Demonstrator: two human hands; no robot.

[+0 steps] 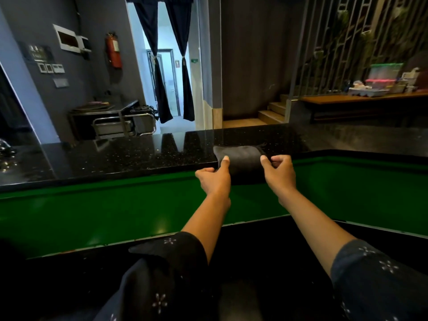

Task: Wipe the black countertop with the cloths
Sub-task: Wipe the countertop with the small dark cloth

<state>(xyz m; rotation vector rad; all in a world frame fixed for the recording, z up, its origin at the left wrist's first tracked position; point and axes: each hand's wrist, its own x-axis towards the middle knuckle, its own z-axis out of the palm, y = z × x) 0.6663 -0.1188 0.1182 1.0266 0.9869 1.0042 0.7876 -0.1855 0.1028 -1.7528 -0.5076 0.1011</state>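
A dark grey cloth (pixel 240 156) lies over the near edge of the glossy black speckled countertop (pixel 129 156), partly hanging down its front. My left hand (pixel 215 179) pinches the cloth's left near corner with thumb on top. My right hand (pixel 279 171) pinches the right near corner the same way. Both arms stretch forward over a green surface below the counter. Only one cloth is visible.
A green ledge (pixel 92 212) runs below the counter, with a black surface (pixel 266 242) nearer me. Metal objects (pixel 7 156) sit at the counter's far left. Beyond stand a steel trolley (pixel 120 126), a curtained doorway (pixel 171 66), and a wooden shelf with plastic boxes (pixel 379 84).
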